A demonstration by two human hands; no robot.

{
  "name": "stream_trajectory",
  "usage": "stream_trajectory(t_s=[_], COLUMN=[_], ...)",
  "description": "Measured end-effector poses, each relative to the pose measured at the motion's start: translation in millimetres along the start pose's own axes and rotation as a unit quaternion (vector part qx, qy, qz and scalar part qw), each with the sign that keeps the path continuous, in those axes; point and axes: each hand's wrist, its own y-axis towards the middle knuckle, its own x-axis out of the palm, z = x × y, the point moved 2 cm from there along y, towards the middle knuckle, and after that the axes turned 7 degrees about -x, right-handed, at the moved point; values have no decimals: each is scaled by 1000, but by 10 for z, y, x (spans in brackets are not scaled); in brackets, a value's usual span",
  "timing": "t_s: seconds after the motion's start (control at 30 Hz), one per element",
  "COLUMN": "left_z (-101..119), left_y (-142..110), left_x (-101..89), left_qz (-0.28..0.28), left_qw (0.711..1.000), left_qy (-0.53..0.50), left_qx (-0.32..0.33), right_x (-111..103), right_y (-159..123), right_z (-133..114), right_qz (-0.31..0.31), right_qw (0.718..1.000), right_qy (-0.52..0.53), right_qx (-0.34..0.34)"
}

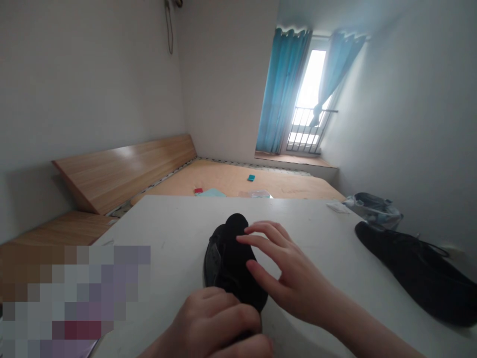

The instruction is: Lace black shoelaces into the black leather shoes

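A black shoe is in front of me on the white table, its far end a rounded flap that stands out from the body. My left hand is closed around the shoe's near end and hides that part. Over the shoe's right side, my right hand has its fingers bent and apart, the tips at the edge of the black surface. Whether they press on it I cannot tell. A second black shoe with a lace lies at the right side of the table.
A clear plastic bag and a small clear packet are at the table's far right. Beyond the white table is a bed with a wooden headboard. A blurred-out patch covers the lower left.
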Motion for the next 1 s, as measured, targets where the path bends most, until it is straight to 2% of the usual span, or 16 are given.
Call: stream_trajectory(t_s=[0.07, 0.1, 0.13, 0.2, 0.23, 0.33, 0.5, 0.67, 0.8, 1.0], left_z=[-101, -187, -288, -514, -613, -819, -932, -951, -934, -1019], left_y=[30, 59, 96, 176, 211, 244, 179, 171, 176, 134], left_x=[-89, -132, -162, -174, -164, -125, -97, -96, -108, -80], left_qz=[114, 161, 185, 162, 138, 90, 65, 77, 91, 89], left_qw=[985, 967, 947, 921, 918, 909, 887, 881, 886, 887], left_qy=[19, 28, 38, 7, -12, -61, -125, -150, -145, -133], left_qx=[-126, -196, -258, -354, -370, -402, -439, -441, -432, -432], right_x=[36, 65, 101, 180, 216, 299, 427, 545, 547, 537], right_y=[215, 292, 346, 392, 390, 343, 326, 406, 423, 408], right_z=[-34, -33, -26, 0, 14, 36, 6, -42, -76, -56], right_qz=[-51, -86, -124, -187, -204, -213, -194, -171, -161, -178], right_qw=[998, 994, 989, 978, 975, 972, 971, 968, 968, 976], right_qy=[-47, -66, -78, -86, -88, -93, -140, -184, -190, -119], right_qx=[-11, -14, -18, -23, -22, -24, -7, -26, -13, -28])
